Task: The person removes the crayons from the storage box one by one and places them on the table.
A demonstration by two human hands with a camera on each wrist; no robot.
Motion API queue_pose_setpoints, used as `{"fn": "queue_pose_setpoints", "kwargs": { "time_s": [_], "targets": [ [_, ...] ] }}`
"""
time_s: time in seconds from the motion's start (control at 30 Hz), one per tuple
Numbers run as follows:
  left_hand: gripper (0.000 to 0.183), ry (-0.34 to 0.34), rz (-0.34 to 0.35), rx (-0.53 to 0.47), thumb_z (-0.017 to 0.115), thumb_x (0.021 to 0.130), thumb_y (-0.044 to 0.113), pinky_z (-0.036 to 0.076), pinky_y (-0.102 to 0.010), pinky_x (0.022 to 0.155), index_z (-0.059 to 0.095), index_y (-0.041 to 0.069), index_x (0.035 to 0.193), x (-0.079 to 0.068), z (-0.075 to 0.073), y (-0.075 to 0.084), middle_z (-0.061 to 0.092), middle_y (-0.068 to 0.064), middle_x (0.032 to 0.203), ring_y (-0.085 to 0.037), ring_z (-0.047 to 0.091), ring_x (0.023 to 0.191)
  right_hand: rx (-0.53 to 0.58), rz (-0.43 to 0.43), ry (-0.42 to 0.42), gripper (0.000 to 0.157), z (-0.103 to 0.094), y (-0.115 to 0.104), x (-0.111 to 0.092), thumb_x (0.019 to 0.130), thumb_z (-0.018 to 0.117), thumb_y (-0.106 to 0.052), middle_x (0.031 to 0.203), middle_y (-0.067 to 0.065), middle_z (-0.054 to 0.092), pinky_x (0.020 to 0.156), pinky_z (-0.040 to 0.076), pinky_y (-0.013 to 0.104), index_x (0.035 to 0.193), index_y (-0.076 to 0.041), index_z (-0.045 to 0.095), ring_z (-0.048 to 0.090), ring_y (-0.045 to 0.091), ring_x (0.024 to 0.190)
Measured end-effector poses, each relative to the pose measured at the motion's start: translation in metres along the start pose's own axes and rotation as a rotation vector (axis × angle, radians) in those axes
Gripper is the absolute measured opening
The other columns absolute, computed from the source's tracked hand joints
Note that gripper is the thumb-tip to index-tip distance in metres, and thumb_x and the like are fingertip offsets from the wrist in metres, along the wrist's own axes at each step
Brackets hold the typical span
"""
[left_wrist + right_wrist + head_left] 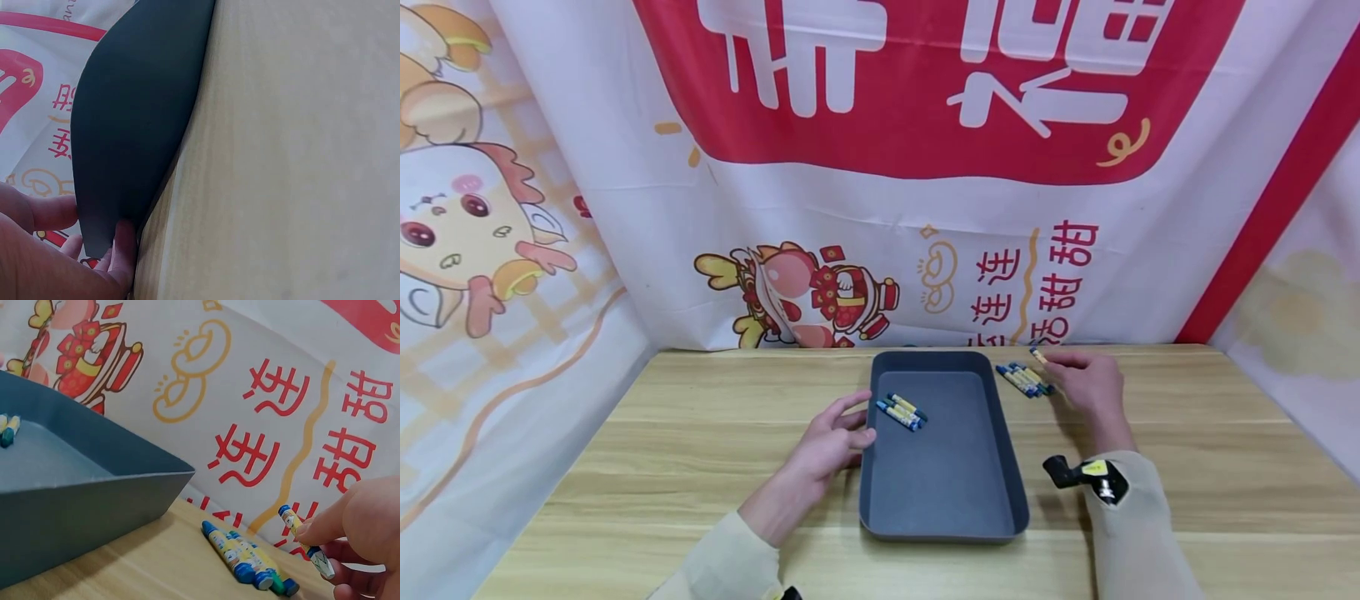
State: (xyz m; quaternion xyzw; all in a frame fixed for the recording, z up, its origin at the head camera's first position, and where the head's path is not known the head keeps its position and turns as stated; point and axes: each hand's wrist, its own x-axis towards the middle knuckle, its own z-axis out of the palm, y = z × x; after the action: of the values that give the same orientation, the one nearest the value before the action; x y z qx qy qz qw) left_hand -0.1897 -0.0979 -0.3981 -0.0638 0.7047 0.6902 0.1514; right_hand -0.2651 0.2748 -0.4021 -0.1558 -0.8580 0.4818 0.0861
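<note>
My left hand (831,440) holds the left wall of a dark grey rectangular tray (940,500). In the left wrist view, its fingers (125,247) press the tray's outer side (134,112) near the table, with another digit at the rim. Beyond the tray's far right corner, my right hand (1088,390) pinches a crayon (306,540) with a yellow patterned wrapper and blue bands, between thumb and fingers. Just below that crayon, several similar crayons (240,556) with blue and green ends lie side by side on the table. Inside the tray, a small group of crayons (904,410) lies near the left wall.
The wooden table (700,450) runs back to a white printed cloth (625,208) with red lettering and cartoon figures, hanging right behind the tray. More printed cloth (467,400) hangs at the left. A black wrist mount (1086,475) sits on the right sleeve.
</note>
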Motion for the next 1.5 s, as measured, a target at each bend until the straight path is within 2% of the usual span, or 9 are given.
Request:
{"fn": "queue_pose_setpoints", "kwargs": {
  "time_s": [0.1,0.2,0.3,0.43,0.77,1.07,1.17,1.3,1.5],
  "targets": [
    [0.066,-0.002,0.003,-0.003,0.064,0.1,0.0,0.055,-0.05,0.108,0.048,0.02,0.16,-0.001,0.0,0.001,0.048,-0.024,0.161,-0.032,0.066,0.129,-0.015,0.01,-0.011,0.034,0.003,0.002,0.001,0.099,0.073,-0.027,0.134,0.019,0.074,0.08,0.046,0.027,0.128,-0.01,0.077,0.061,0.03,0.122],
    [0.065,-0.003,0.003,-0.007,0.063,0.1,0.0,0.055,-0.05,0.108,0.048,0.02,0.16,-0.001,0.0,0.001,0.048,-0.024,0.162,-0.033,0.066,0.129,-0.045,-0.005,-0.008,0.033,0.006,0.006,0.003,0.098,0.074,-0.026,0.131,0.019,0.075,0.092,0.049,0.036,0.126,-0.008,0.078,0.062,0.034,0.124],
    [0.065,-0.003,0.0,-0.01,0.063,0.1,-0.001,0.055,-0.05,0.108,0.048,0.02,0.16,0.0,0.0,0.001,0.049,-0.024,0.161,-0.032,0.067,0.128,-0.076,-0.018,-0.001,0.032,0.009,0.009,0.005,0.098,0.074,-0.026,0.131,0.019,0.075,0.107,0.046,0.048,0.124,-0.008,0.079,0.061,0.039,0.13],
    [0.065,0.001,-0.009,-0.01,0.063,0.1,-0.001,0.055,-0.048,0.107,0.048,0.021,0.16,0.0,-0.001,0.001,0.049,-0.023,0.161,-0.03,0.067,0.128,-0.102,-0.003,-0.001,0.031,0.012,0.012,0.007,0.1,0.072,-0.026,0.135,0.02,0.073,0.113,0.042,0.054,0.124,-0.007,0.078,0.058,0.042,0.135],
    [0.066,-0.01,0.004,-0.014,0.063,0.1,-0.001,0.055,-0.046,0.106,0.047,0.02,0.16,0.001,-0.001,0.0,0.049,-0.023,0.161,-0.03,0.068,0.125,-0.125,0.03,-0.021,0.031,0.015,0.011,0.007,0.103,0.069,-0.025,0.138,0.021,0.07,0.111,0.042,0.054,0.126,-0.006,0.077,0.055,0.042,0.136],
    [0.065,-0.008,0.008,-0.009,0.063,0.1,0.0,0.054,-0.051,0.11,0.047,0.02,0.16,0.0,0.0,0.001,0.048,-0.024,0.162,-0.033,0.066,0.129,-0.14,0.048,-0.037,0.034,0.013,0.01,0.005,0.103,0.068,-0.028,0.141,0.021,0.069,0.111,0.042,0.055,0.129,-0.007,0.076,0.054,0.042,0.137],
    [0.066,-0.009,0.009,-0.009,0.064,0.1,-0.001,0.054,-0.05,0.109,0.048,0.02,0.16,0.0,0.0,0.0,0.048,-0.024,0.162,-0.033,0.066,0.129,-0.115,0.05,-0.033,0.037,0.011,0.008,0.005,0.103,0.068,-0.03,0.142,0.022,0.068,0.108,0.045,0.052,0.132,-0.008,0.074,0.056,0.04,0.135],
    [0.066,-0.011,0.017,-0.011,0.064,0.099,-0.001,0.055,-0.049,0.107,0.047,0.02,0.16,-0.001,-0.001,0.0,0.048,-0.025,0.162,-0.033,0.066,0.129,-0.052,0.031,-0.034,0.042,0.005,0.0,0.003,0.103,0.067,-0.034,0.145,0.021,0.066,0.111,0.046,0.052,0.138,-0.011,0.071,0.056,0.039,0.137],
    [0.067,-0.011,0.024,-0.012,0.064,0.099,-0.002,0.055,-0.05,0.107,0.047,0.018,0.16,-0.002,0.0,0.001,0.048,-0.026,0.161,-0.033,0.067,0.128,0.033,0.024,-0.031,0.046,-0.002,-0.027,-0.003,0.102,0.068,-0.041,0.147,0.015,0.066,0.113,0.046,0.048,0.139,-0.013,0.071,0.056,0.034,0.139]
  ]
}}
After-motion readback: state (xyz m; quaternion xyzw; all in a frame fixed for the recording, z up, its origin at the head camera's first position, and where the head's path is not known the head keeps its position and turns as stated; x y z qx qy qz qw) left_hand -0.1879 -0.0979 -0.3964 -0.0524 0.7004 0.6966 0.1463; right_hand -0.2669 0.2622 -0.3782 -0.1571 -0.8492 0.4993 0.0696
